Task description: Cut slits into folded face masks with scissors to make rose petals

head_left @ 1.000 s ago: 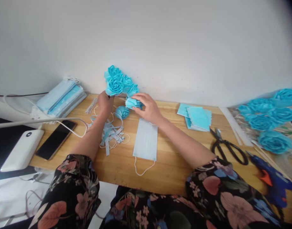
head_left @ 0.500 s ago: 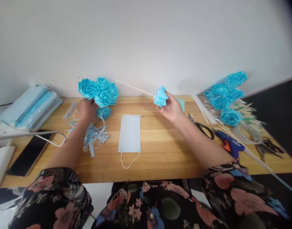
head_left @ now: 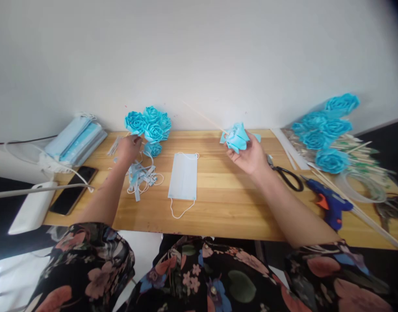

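My left hand [head_left: 128,147] is closed on the stems of a bunch of blue paper roses [head_left: 148,122], held up near the wall at the left. A single blue rose [head_left: 153,149] lies just right of that hand, beside a heap of cut mask strips [head_left: 141,175]. My right hand [head_left: 249,154] holds a half-made blue rose [head_left: 237,136] on a thin wooden stick that slants up to the left. Between my hands a flat blue face mask [head_left: 183,176] lies on the wooden table [head_left: 224,203].
Black scissors [head_left: 286,174] and a blue glue gun [head_left: 328,201] lie right of my right hand. Finished blue roses [head_left: 325,134] and wooden sticks [head_left: 361,151] fill the far right. A stack of masks [head_left: 73,139], a phone [head_left: 73,195] and a white power bank [head_left: 32,208] are at the left.
My right hand has carried the half-made rose on its stick from beside the bunch over to the right. The left hand has stayed on the bunch. The view has swung right.
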{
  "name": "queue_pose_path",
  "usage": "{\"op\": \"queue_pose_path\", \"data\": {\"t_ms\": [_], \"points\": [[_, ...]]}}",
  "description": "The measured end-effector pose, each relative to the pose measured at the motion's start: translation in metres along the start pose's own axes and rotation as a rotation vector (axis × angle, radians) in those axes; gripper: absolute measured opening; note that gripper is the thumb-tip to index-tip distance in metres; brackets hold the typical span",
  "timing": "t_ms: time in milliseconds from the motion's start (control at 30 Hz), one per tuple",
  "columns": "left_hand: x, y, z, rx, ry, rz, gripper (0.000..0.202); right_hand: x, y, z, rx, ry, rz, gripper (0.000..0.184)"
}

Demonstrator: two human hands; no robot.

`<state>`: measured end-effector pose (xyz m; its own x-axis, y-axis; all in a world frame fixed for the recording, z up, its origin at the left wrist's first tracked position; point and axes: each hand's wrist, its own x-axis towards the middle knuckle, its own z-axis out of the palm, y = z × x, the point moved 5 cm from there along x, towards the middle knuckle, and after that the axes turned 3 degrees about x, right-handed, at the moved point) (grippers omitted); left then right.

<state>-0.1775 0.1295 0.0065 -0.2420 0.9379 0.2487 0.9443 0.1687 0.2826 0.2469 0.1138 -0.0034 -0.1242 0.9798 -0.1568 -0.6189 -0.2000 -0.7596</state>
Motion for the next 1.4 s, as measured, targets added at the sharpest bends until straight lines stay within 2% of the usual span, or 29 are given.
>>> {"op": "queue_pose_path", "data": {"t_ms": [133, 200, 267, 333, 400, 500, 600, 667, 733, 833, 967, 1133, 1267, 1400], "points": [[-0.013, -0.012, -0.012, -0.106, 0.058, -0.008, 0.038, -0.004, 0.003, -0.002, 0.055, 0.029, 0.025, 0.032], [-0.025, -0.013, -0.024, -0.196, 0.16, -0.037, 0.041, -0.005, 0.004, -0.003, 0.064, 0.029, 0.041, 0.033], [-0.044, -0.003, -0.044, -0.285, 0.321, -0.04, 0.039, -0.007, 0.006, -0.002, 0.044, 0.005, 0.041, 0.034], [-0.068, 0.022, -0.07, -0.35, 0.505, 0.038, 0.034, -0.009, 0.007, 0.001, 0.001, -0.036, 0.031, 0.036], [-0.095, 0.06, -0.094, -0.368, 0.611, 0.206, 0.028, -0.011, 0.008, 0.006, -0.05, -0.063, -0.013, 0.039], [-0.126, 0.12, -0.109, -0.321, 0.517, 0.45, 0.022, -0.017, 0.007, 0.017, -0.156, -0.099, -0.093, 0.04], [-0.141, 0.166, -0.093, -0.287, 0.309, 0.721, 0.024, -0.026, 0.003, 0.031, -0.284, -0.137, -0.135, 0.04], [-0.139, 0.18, -0.074, -0.272, 0.236, 0.766, 0.028, -0.033, -0.001, 0.041, -0.362, -0.153, -0.165, 0.041], [-0.13, 0.187, -0.055, -0.297, 0.176, 0.748, 0.026, -0.042, -0.008, 0.049, -0.442, -0.169, -0.21, 0.043], [-0.116, 0.193, -0.037, -0.462, 0.072, 0.681, 0.024, -0.053, -0.019, 0.052, -0.556, -0.195, -0.292, 0.049], [-0.105, 0.196, -0.029, -0.81, -0.051, 0.544, 0.023, -0.056, -0.032, 0.041, -0.66, -0.26, -0.39, 0.069], [-0.097, 0.193, -0.007, -1.191, -0.209, 0.431, 0.026, -0.054, -0.031, 0.042, -0.844, -0.453, -0.551, 0.123], [-0.095, 0.19, 0.01, -1.269, -0.266, 0.433, 0.035, -0.059, -0.019, 0.059, -0.896, -0.535, -0.627, 0.138], [-0.099, 0.191, 0.01, -1.306, -0.239, 0.454, 0.033, -0.063, -0.009, 0.073, -0.838, -0.585, -0.675, 0.146]]}}
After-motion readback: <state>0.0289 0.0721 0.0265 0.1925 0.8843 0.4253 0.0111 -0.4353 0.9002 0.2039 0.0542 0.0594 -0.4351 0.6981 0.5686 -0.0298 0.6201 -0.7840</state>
